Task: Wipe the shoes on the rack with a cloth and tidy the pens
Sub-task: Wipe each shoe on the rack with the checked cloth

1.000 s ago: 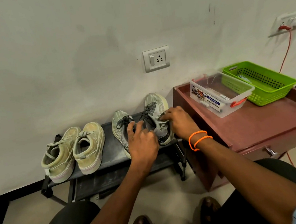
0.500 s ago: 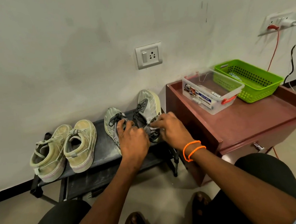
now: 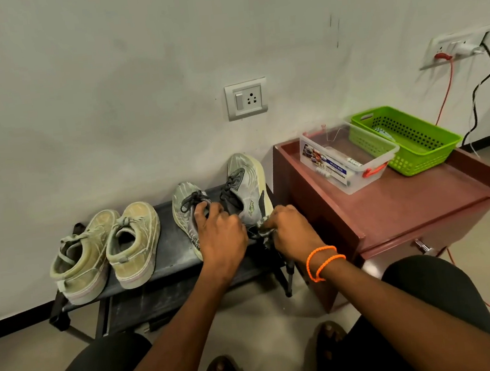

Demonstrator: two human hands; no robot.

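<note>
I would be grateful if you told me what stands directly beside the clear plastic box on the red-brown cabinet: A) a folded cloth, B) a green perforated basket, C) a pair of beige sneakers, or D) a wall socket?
B: the green perforated basket sits right against the far side of the clear plastic box on the red-brown cabinet.

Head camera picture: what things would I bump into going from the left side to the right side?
Beige shoes → grey shoes → clear box → green basket.
</note>
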